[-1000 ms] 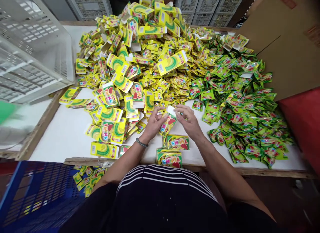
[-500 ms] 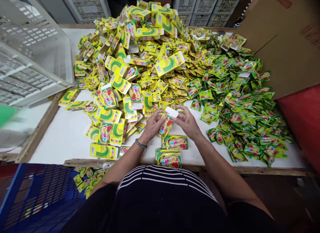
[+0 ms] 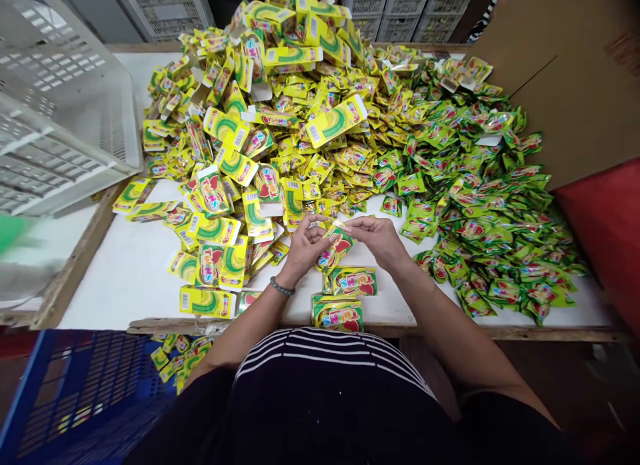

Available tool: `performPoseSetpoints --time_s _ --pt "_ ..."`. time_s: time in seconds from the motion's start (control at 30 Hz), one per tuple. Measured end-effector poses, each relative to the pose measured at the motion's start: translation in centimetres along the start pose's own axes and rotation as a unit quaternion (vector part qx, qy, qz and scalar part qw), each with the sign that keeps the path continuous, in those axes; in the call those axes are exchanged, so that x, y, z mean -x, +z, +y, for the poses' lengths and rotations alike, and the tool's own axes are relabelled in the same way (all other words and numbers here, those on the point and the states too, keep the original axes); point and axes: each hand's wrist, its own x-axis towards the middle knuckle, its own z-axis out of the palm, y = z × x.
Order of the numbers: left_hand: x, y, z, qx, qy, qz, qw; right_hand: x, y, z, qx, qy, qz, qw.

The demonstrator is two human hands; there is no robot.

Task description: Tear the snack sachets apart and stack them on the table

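Observation:
Both my hands hold one small yellow-green candy box (image 3: pixel 334 246) above the white table (image 3: pixel 135 265). My left hand (image 3: pixel 304 245), with a bead bracelet on the wrist, grips the box's lower left side. My right hand (image 3: pixel 376 237) pinches the box's top end, fingers closed over the flap. Two closed boxes lie just below: one (image 3: pixel 354 282) behind, another (image 3: pixel 338 313) at the table's front edge. A heap of flat and folded yellow boxes (image 3: pixel 260 118) rises to the left and behind. Green candy sachets (image 3: pixel 475 198) spread to the right.
A white plastic crate (image 3: pixel 55 112) stands tilted at the left. A blue crate (image 3: pixel 75 392) with several sachets sits low at the front left. Brown cardboard (image 3: pixel 575 92) leans at the right, with something red (image 3: pixel 605 232) below it. Grey crates (image 3: pixel 410 15) stack at the back.
The box's white top flap, open a second ago, is now folded down under my right fingers. Both hands stayed in place.

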Motion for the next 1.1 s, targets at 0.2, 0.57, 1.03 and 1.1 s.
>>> performPoseSetpoints --time_s 0.2,0.57,1.03,1.1 --pt "0.1 -0.3 0.3 -0.002 0.005 -0.014 1.000 -0.2 -1.0 0.6 0.001 0.029 -0.047 0.998" --pt "0.4 0.1 0.6 -0.006 -0.008 -0.036 0.999 2.8 -0.1 0.7 0.192 -0.195 0.009 0.962" --pt "0.5 1.1 2.3 -0.048 0.006 -0.069 0.996 4.5 1.1 0.7 0.289 -0.271 0.044 0.917" --pt "0.6 1.2 2.3 -0.051 -0.001 -0.073 0.996 4.7 1.2 0.7 0.300 -0.270 0.048 0.914"
